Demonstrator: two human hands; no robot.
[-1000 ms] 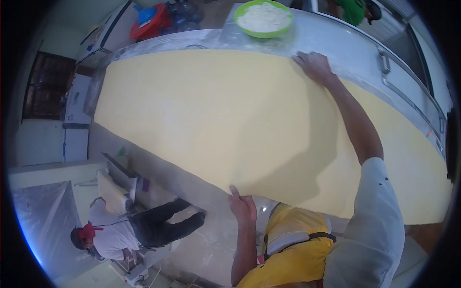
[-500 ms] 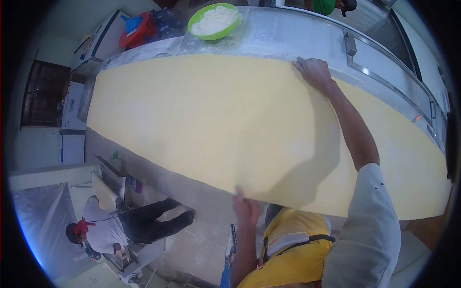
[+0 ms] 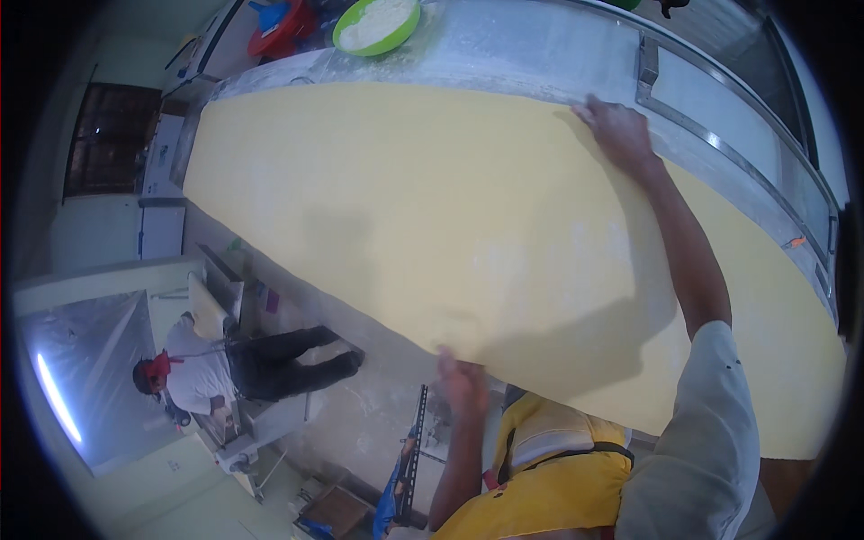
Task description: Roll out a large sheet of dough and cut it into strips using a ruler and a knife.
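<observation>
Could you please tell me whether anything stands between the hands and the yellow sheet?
Nothing visible does: the right hand is at the far edge of the yellow sheet, and the left hand, blurred, is at its near edge. The green bowl stands beyond, clear of both.

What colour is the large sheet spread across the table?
The large sheet is pale yellow, best seen in the head view.
</observation>
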